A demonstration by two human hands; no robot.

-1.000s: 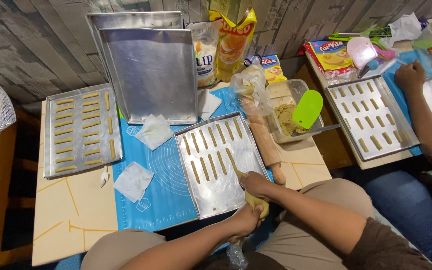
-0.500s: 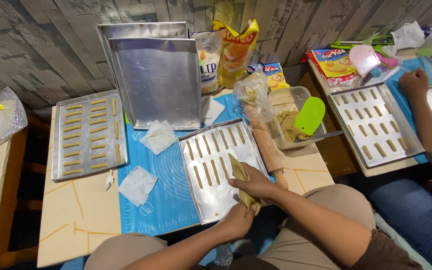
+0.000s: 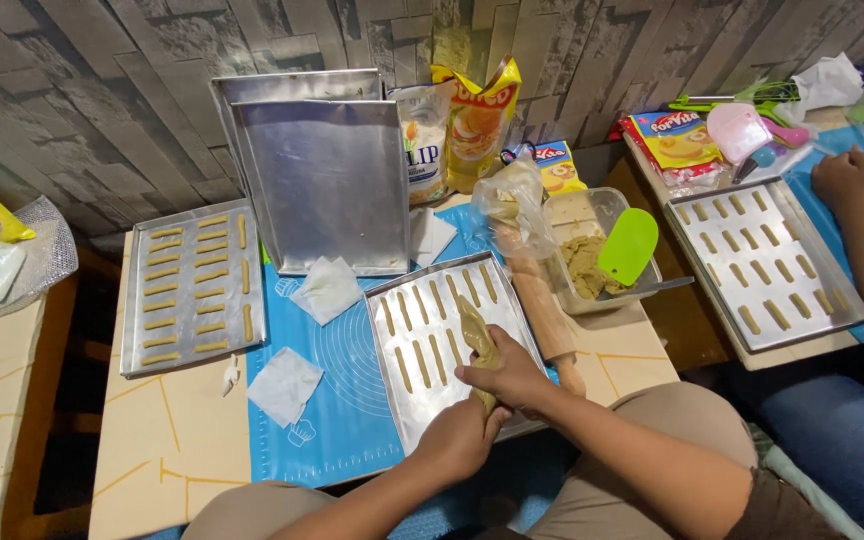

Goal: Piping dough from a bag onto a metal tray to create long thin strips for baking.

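**Both hands on the piping bag, over the middle tray**

My right hand [image 3: 510,377] is closed around the piping bag [image 3: 478,345], fingers wrapped over its lower part, thumb across the top. My left hand [image 3: 459,437] sits just below it, curled shut around the twisted tail of the same bag, so the two hands touch one another. The bag is filled with tan dough and tilts up and away from me, its tip down near the surface of the middle tray [image 3: 407,400].

That tray lies in front of my knees, partly on the blue silicone mat [image 3: 337,420]. I count about ten piped dough sticks [image 3: 436,355] on it in two rows; my hands hide part of the near right corner, so there may be more.

To my left, a second tray [image 3: 132,330] is nearly full: two long columns of short sticks and a few laid lengthwise at the right edge. I cannot count them exactly, but there are over twenty.

Two empty trays [image 3: 327,180] lean upright against the stone-pattern wall, one behind the other. Two white paper squares [image 3: 285,385] lie on the mat. A wooden rolling pin [image 3: 547,320] rests just right of my tray, beside a clear tub of dough [image 3: 584,255] with a green scraper [image 3: 628,245] in it.

On the right, another person's hand [image 3: 845,180] rests at the far edge of a fifth tray [image 3: 687,215], also lined with sticks.
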